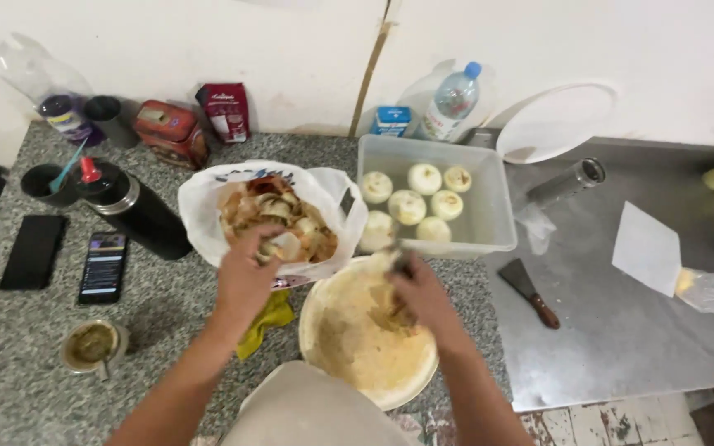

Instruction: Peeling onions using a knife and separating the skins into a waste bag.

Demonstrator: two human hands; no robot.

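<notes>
Two hands at work over onion peelings and a round board on a speckled stone counter.

The left hand (245, 272) reaches forward into a white plastic bag (200, 206) heaped with onion skins (278, 219), its fingers curled down onto the pile at the bag's near edge, though whether they are clamped on any skins cannot be told; the right hand (419, 297) lies over the far side of the round pale cutting board (357, 347), closed around a knife (398, 256) whose blade points away toward the clear plastic tub (489, 206); that tub, just beyond the board, holds peeled onions (411, 202) in water; a yellow cloth (266, 318) lies under the left wrist, between bag and board; a black flask (134, 211) and two phones (68, 260) lie well to the left; a scraper (530, 293) rests on the metal surface to the right.
</notes>
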